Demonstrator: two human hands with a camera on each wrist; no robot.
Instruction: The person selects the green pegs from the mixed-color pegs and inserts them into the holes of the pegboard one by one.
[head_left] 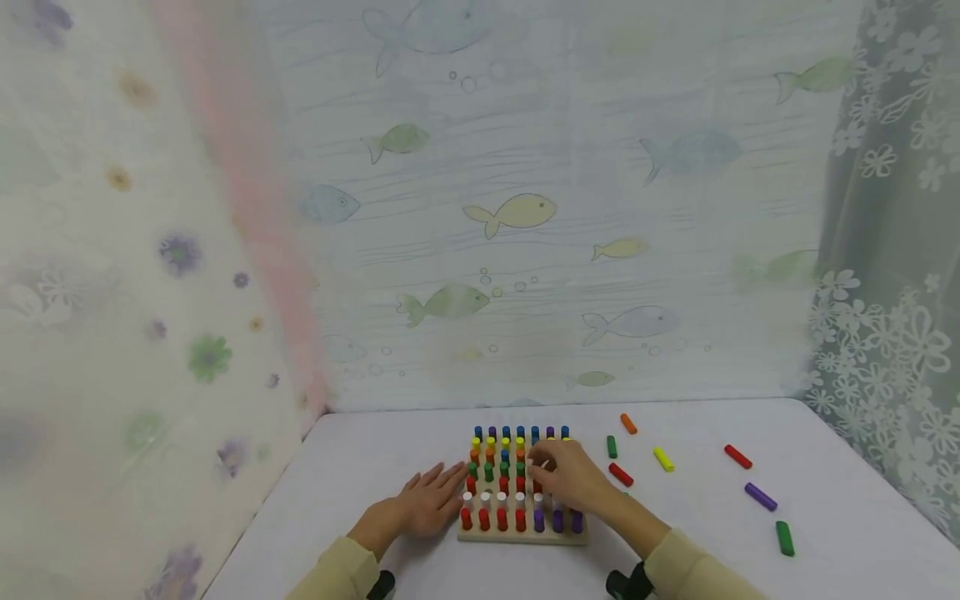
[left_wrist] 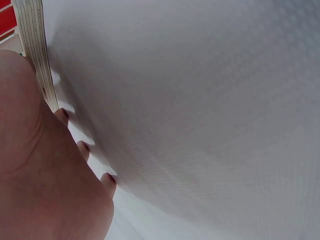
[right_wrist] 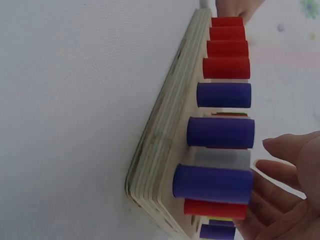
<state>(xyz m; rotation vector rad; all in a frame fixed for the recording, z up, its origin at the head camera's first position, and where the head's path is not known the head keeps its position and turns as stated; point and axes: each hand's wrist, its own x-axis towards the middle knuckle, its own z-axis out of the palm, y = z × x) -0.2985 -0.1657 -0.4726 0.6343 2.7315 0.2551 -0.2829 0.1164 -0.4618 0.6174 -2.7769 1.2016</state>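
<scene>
A wooden pegboard (head_left: 522, 538) carries rows of upright coloured pegs: red and purple at the front, then white, red, green, orange, yellow, and blue with purple at the back. My left hand (head_left: 431, 502) lies spread on the table against the board's left edge. Over the board's right half, my right hand (head_left: 567, 477) reaches in among the pegs, bent fingers and thumb low near the green row. The right wrist view shows the thumb and index fingertip apart, nothing visible between them. Nearest that camera stands a purple peg (right_wrist: 214, 183). The hand hides several pegs behind the front rows.
Loose pegs lie scattered on the white table right of the board: an orange one (head_left: 628, 424), a yellow one (head_left: 663, 459), a purple one (head_left: 761, 497), plus several red and green. A fish-patterned curtain (head_left: 525, 250) hangs behind the table, with a lace curtain (head_left: 885, 333) at right.
</scene>
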